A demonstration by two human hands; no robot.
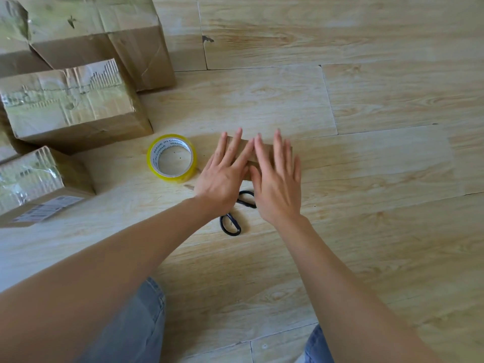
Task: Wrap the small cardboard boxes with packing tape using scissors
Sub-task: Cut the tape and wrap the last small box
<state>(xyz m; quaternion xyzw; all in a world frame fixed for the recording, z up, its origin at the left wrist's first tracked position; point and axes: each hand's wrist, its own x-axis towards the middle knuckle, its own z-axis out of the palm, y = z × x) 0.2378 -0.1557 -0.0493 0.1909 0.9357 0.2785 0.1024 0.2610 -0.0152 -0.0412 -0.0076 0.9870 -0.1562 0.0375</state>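
Observation:
A small brown cardboard box (250,156) lies on the wooden floor in the middle of the view, mostly covered by both hands. My left hand (225,171) lies flat on its left part with straight, spread fingers. My right hand (277,176) lies flat on its right part, fingers straight too. A roll of yellowish clear packing tape (171,159) lies flat on the floor just left of the box. Black-handled scissors (235,213) lie on the floor below the hands, their blades hidden under my left hand.
Several larger taped cardboard boxes (70,103) are stacked at the left, one with a shipping label (47,209). Light wooden floor (379,179) stretches to the right and beyond the box. My knees in jeans (136,328) are at the bottom.

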